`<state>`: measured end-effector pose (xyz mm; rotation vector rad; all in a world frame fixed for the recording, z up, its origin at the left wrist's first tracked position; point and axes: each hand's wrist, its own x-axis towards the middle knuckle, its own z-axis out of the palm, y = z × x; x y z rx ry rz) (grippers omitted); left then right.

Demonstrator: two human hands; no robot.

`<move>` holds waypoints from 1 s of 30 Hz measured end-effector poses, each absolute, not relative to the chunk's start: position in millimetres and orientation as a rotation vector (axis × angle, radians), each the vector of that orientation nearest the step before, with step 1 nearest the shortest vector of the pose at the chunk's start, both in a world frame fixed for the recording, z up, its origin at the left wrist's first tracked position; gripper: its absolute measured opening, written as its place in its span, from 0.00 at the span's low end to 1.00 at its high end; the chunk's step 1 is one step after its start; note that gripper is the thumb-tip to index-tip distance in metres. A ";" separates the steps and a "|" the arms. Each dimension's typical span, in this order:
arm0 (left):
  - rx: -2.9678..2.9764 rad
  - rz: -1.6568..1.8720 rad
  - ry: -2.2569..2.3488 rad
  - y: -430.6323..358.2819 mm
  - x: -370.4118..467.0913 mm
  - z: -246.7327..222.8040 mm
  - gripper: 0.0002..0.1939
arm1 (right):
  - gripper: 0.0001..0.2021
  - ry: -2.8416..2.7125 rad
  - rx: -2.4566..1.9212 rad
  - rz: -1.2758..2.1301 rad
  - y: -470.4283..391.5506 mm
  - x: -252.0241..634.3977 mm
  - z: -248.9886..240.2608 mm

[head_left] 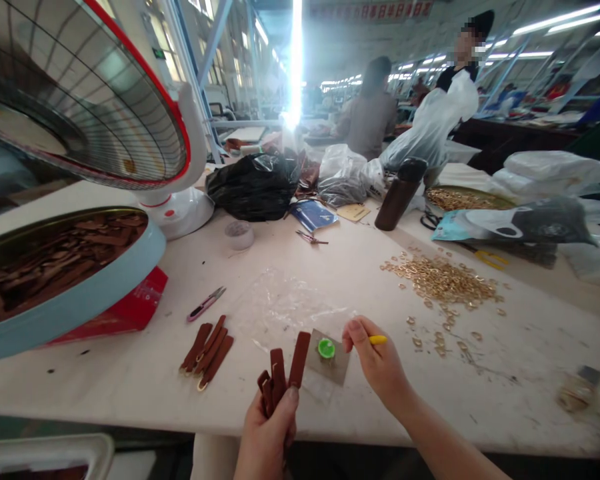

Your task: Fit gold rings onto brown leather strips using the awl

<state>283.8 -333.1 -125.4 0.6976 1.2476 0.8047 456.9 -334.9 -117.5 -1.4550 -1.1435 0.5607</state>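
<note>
My left hand (273, 427) is closed around several brown leather strips (299, 360), fanned upward near the table's front edge. My right hand (380, 370) pinches a thin tool with a yellow handle (378, 340); its working tip is hidden by the fingers. Between the hands, a small green cap (326, 349) sits on a grey square sheet (338, 371), just left of my right fingertips. Left of my left hand lies a small pile of leather tabs (215, 353) with gold-coloured rings at their lower ends.
A fan (180, 213) and a blue round tin (150, 250) of leather pieces stand at the left. Thread snips (206, 305) and clear plastic film (280, 307) lie mid-table. Gold rings (445, 280) are heaped at right, near a dark bottle (401, 193). People are in the background.
</note>
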 end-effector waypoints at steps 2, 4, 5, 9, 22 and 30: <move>0.713 0.806 1.254 -334.2 285.8 -124.0 0.19 | 0.21 -1.092 -1.434 0.547 -338.3 458.7 -112.6; 0.730 0.786 1.258 -335.7 288.7 -120.8 0.18 | 0.21 -0.982 -1.391 0.551 -342.6 460.4 -107.4; 0.741 0.770 1.250 -336.8 290.3 -118.6 0.18 | 0.21 -0.911 -1.350 0.568 -345.4 460.8 -104.3; 0.770 0.732 1.176 -345.1 296.1 -105.9 0.18 | 0.20 -0.662 -1.064 0.741 -363.6 456.3 -83.5; 0.875 0.732 1.014 -384.5 299.6 -66.7 0.21 | 0.21 -0.703 -0.953 0.803 -418.9 433.0 -45.7; 0.899 0.773 1.003 -398.2 297.6 -60.7 0.20 | 0.18 -0.659 -0.845 0.685 -437.7 442.5 -31.5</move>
